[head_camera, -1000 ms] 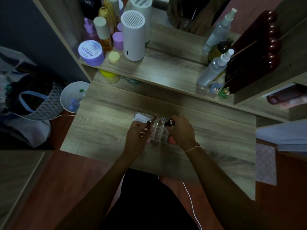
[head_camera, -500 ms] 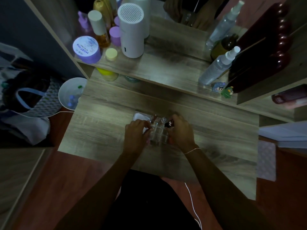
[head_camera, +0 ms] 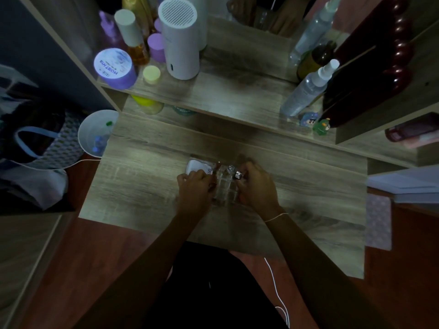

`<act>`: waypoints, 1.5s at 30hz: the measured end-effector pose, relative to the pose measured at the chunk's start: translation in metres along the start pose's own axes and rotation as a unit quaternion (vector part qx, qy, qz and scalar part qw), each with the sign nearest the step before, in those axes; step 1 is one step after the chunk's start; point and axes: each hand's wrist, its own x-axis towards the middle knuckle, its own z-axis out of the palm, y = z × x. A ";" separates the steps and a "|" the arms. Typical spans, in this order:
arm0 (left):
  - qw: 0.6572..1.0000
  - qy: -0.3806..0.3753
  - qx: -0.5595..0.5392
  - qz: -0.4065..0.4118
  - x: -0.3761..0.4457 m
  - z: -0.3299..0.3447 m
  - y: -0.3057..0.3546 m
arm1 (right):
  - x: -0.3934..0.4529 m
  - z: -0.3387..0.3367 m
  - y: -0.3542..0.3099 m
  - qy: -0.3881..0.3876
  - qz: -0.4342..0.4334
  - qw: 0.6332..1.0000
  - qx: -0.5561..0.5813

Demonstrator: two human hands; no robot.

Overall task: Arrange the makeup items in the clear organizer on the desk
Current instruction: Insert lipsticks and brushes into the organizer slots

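Note:
A clear organizer (head_camera: 224, 188) with small square compartments sits in the middle of the wooden desk (head_camera: 147, 162). My left hand (head_camera: 196, 189) grips its left side and my right hand (head_camera: 257, 188) grips its right side. A white item (head_camera: 197, 166) lies at the organizer's far left, just beyond my left fingers. Small shiny-capped items (head_camera: 236, 173) stand in the far compartments by my right fingertips. The light is dim, and what lies under my hands is hidden.
A raised shelf (head_camera: 237, 98) behind holds a white cylinder device (head_camera: 180, 43), a purple jar (head_camera: 115, 67), bottles (head_camera: 133, 36), a spray bottle (head_camera: 308, 89) and small figurines (head_camera: 320, 125). A white bin (head_camera: 95, 134) stands left of the desk. A white cable (head_camera: 275, 288) trails by my lap.
My left hand has closed in against the organizer's left side, covering the pink and red items seen earlier. The view has tilted slightly; my right hand stays in place.

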 end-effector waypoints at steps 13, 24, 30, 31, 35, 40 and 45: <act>0.996 0.052 -0.059 -0.036 -0.007 0.006 0.000 | -0.008 -0.006 -0.006 0.035 -0.033 0.999 0.005; 0.997 0.056 -0.047 -0.032 -0.007 0.000 0.000 | -0.013 -0.012 -0.011 0.013 -0.021 1.000 0.006; 0.995 0.063 -0.072 -0.027 -0.014 -0.002 -0.001 | -0.025 -0.013 -0.016 0.027 -0.010 1.000 0.001; 0.995 0.064 -0.072 -0.023 -0.014 -0.003 -0.002 | -0.027 -0.013 -0.017 0.035 -0.010 0.999 0.004; 0.996 0.062 -0.063 -0.016 -0.016 -0.006 -0.006 | -0.042 -0.016 -0.024 0.072 -0.014 0.997 0.033; 0.989 0.115 -0.092 -0.023 -0.026 -0.015 -0.023 | -0.061 -0.009 -0.034 0.035 -0.036 0.998 0.026; 0.975 0.183 -0.122 -0.032 -0.043 -0.025 -0.058 | -0.064 0.027 -0.052 -0.092 -0.128 0.987 -0.026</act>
